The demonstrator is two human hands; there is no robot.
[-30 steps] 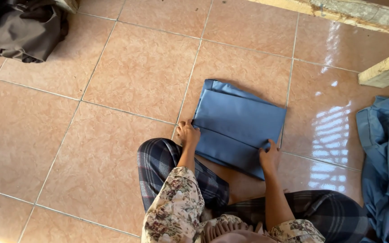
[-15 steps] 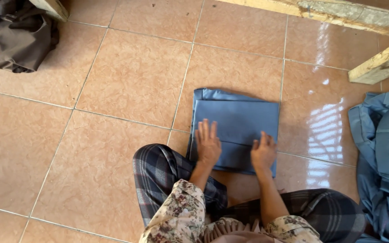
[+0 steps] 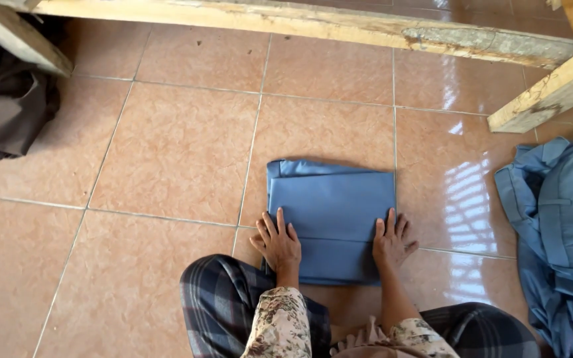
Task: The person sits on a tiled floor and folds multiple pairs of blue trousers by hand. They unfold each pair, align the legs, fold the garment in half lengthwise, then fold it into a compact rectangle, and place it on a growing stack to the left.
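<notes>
One folded blue cloth lies flat on the tile floor. Both hands sit on its near edge, fingers spread: left hand on one corner, right hand on the other. One blue pile by the floor's right edge, one dark pile by the left.

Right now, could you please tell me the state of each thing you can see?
Blue cloth: folded into a flat rectangle on the tile floor.
Left hand: open, flat on its left edge.
Right hand: open, flat on its right edge.
Blue garments: loosely heaped, unfolded.
Dark cloth: crumpled.
</notes>
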